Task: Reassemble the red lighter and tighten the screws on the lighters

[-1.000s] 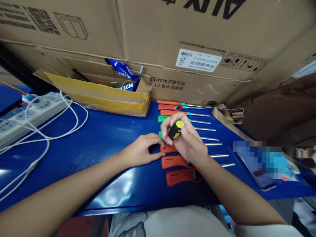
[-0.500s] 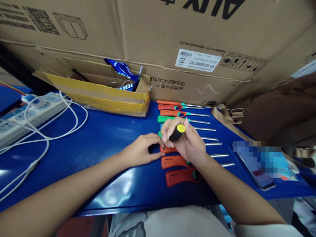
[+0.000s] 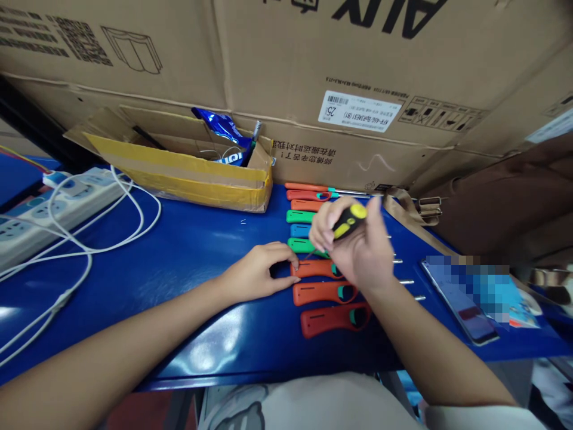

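Note:
My right hand (image 3: 360, 245) is closed around a black-and-yellow screwdriver (image 3: 350, 221), its handle end tilted up to the right. The thin shaft slants down left towards the butt of an orange lighter (image 3: 313, 269); whether the tip touches cannot be told. My left hand (image 3: 253, 272) pinches that same butt end between thumb and fingers. It belongs to a column of long-necked lighters with metal tubes pointing right. Below it lie another orange lighter (image 3: 316, 293) and a red lighter (image 3: 329, 319); above it are a green lighter (image 3: 304, 245) and a blue lighter (image 3: 299, 230).
An open cardboard box (image 3: 188, 179) with blue wrappers stands at the back left. White cables and a power strip (image 3: 27, 227) lie at the left. A phone (image 3: 465, 310) rests at the right, near a brown bag (image 3: 501, 197). A large carton (image 3: 277, 60) walls the back.
My right hand has moved right and slightly up with the screwdriver, now leaning further over, uncovering lighter bodies and the shaft. My left hand has stayed at the orange lighter.

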Demonstrator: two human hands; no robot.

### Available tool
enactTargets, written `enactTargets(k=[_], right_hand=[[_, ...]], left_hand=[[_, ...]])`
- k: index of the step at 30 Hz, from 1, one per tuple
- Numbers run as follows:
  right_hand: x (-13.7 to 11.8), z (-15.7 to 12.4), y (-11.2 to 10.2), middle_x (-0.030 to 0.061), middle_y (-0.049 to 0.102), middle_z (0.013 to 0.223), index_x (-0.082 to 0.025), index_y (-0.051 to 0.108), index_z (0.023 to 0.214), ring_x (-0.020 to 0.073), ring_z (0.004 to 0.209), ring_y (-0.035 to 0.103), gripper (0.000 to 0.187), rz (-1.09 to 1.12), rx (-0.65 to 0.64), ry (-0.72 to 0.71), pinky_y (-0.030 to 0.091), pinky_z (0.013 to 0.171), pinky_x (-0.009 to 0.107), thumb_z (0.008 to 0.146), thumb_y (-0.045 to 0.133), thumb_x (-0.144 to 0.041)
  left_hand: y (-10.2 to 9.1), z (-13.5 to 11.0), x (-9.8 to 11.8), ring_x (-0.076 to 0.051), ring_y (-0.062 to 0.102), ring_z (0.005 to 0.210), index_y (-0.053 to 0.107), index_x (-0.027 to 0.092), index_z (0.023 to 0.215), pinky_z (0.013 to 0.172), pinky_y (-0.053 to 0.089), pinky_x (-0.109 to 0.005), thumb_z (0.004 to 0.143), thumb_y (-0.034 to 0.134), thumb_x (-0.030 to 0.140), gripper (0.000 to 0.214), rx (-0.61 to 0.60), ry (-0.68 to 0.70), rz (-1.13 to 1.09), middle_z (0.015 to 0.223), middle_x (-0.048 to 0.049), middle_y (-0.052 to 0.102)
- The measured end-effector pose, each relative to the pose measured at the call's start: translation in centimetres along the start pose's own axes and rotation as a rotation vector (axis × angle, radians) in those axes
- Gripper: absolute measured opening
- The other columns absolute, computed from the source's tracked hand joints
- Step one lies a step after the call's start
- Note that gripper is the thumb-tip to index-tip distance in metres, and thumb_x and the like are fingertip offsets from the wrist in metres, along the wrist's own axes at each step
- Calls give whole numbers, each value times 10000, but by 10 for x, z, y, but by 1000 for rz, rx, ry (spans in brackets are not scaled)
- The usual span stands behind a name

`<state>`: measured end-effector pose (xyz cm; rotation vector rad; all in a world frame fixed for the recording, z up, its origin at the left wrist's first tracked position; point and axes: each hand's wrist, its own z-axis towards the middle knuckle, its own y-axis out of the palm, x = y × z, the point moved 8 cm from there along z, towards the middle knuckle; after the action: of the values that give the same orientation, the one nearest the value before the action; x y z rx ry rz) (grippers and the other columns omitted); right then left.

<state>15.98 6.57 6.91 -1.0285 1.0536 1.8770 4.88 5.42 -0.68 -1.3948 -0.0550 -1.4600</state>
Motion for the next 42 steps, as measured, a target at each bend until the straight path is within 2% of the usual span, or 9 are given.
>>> enactTargets(k=[2, 4, 8, 12, 17, 25, 29, 34, 42], right_hand=[[-16, 1, -8, -27, 466, 666, -237, 564, 840, 131, 549, 407, 466, -157, 12, -45, 363, 546, 283, 985, 375, -638], [-19, 0, -13, -37, 480, 693, -233, 566, 851, 121, 580, 413, 316, -483, -44, 20, 351, 566, 267, 934, 578, -537], [13, -16, -20, -46, 535, 684, -222, 585, 862, 115, 599, 445, 169, -1145, -351, 360, 311, 577, 251, 869, 683, -360], [36, -29, -25, -13, 642, 755, -233, 602, 941, 151, 657, 547, 172, -1479, -520, 457, 258, 565, 258, 880, 658, -384], [50, -35, -28, 39, 709, 916, -230, 559, 1060, 204, 773, 637, 239, -1543, -620, 482, 266, 565, 261, 893, 653, -371], [49, -39, -28, 54, 710, 932, -220, 536, 1088, 220, 802, 654, 213, -1521, -660, 430, 279, 570, 270, 914, 607, -321], [47, -41, -26, 85, 717, 1002, -201, 538, 1129, 237, 855, 666, 245, -1504, -695, 377, 312, 602, 283, 907, 589, -293], [48, -40, -27, 109, 724, 1034, -180, 546, 1140, 260, 875, 676, 273, -1499, -695, 380, 332, 608, 297, 923, 584, -341], [46, -38, -27, 88, 724, 985, -187, 554, 1076, 251, 845, 671, 269, -1486, -667, 402, 309, 585, 292, 927, 593, -407]], left_hand=[[0, 0, 0, -181, 648, 951, 668, 178, 950, 879, 500, -297, 882, 703, 244, 101, -13, -5, 3, 956, -42, 709], [0, 0, 0, -182, 643, 944, 666, 179, 952, 876, 497, -301, 881, 706, 248, 107, -16, -3, 2, 951, -40, 708], [0, 0, -1, -177, 641, 947, 662, 183, 949, 873, 491, -296, 871, 715, 234, 108, -11, -1, 0, 956, -30, 710], [0, 0, -1, -174, 643, 953, 662, 186, 951, 874, 489, -288, 878, 707, 235, 99, -12, 1, 15, 960, -29, 710], [-3, 1, 3, -180, 653, 978, 655, 190, 977, 893, 496, -294, 891, 689, 251, 110, -14, 10, 49, 994, -38, 716], [-2, 7, 12, -173, 648, 933, 655, 176, 963, 859, 500, -292, 998, 530, 253, 151, -75, 60, 170, 947, -64, 703], [3, 14, 20, -177, 640, 913, 612, 171, 1030, 822, 491, -281, 1010, 488, 244, 145, -212, 115, 387, 975, -69, 677], [15, 22, 33, -219, 633, 845, 585, 166, 970, 706, 470, -325, 981, 480, 236, 126, -349, 254, 799, 941, -86, 666], [25, 26, 31, -227, 652, 723, 562, 158, 883, 587, 440, -322, 955, 509, 195, 97, -322, 186, 919, 815, -82, 677]])
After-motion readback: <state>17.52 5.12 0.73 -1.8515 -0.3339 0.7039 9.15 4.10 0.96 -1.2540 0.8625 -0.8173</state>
